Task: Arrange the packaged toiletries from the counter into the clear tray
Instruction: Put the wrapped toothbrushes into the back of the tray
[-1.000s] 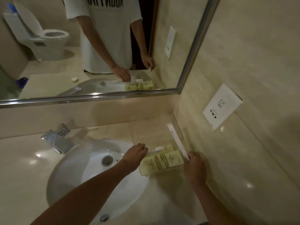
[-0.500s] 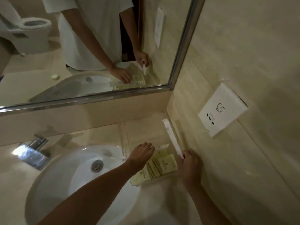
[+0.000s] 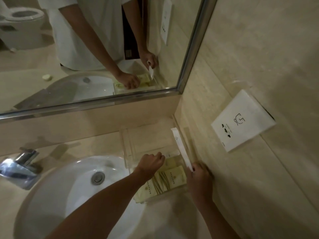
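Note:
A clear tray (image 3: pixel 127 144) sits on the counter in the corner beside the right wall. Pale yellow toiletry packets (image 3: pixel 165 181) lie in its near end. My left hand (image 3: pixel 151 163) is closed over the tray, pinching one end of a white packaged stick (image 3: pixel 171 153) that lies across the tray. My right hand (image 3: pixel 200 176) grips the near end of a long white packaged stick (image 3: pixel 181 149), which slants up and away along the tray's right side.
A white basin (image 3: pixel 69 190) with a metal drain lies left of the tray, and a chrome tap (image 3: pixel 20 166) stands at the far left. A mirror (image 3: pixel 103 49) runs behind the counter. A white socket plate (image 3: pixel 241 121) is on the right wall.
My left hand has moved from the yellow packets further into the tray with the short white packet. My right hand stays on the long white stick. The view has shifted closer.

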